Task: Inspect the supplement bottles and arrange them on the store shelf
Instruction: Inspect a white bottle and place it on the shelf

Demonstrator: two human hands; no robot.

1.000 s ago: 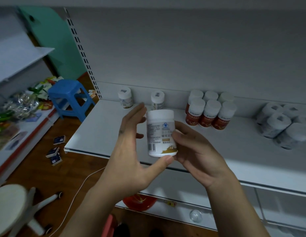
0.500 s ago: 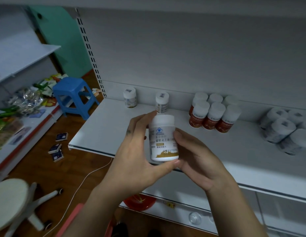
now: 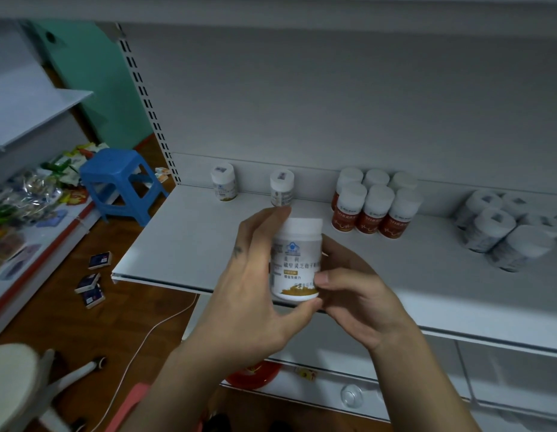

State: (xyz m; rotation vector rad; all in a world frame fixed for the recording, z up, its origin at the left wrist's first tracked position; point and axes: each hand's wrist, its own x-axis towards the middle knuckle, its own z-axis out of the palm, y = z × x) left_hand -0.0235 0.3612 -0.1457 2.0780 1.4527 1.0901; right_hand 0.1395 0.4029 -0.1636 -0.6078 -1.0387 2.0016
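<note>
I hold a white supplement bottle with a white cap and gold-trimmed label upright in front of the white shelf. My left hand grips its left side, thumb under the base. My right hand grips its right side, thumb across the label. Two similar white bottles stand at the back of the shelf. A cluster of red-labelled bottles stands to their right. Several white bottles lie on their sides at the far right.
A blue plastic stool stands on the wooden floor at left. Small boxes and a white cable lie on the floor. A round stool is at bottom left. A red bowl sits on the lower shelf.
The bottle has been turned in my hands so its front label faces me, and my right thumb has come across the label. The view has shifted slightly right.
</note>
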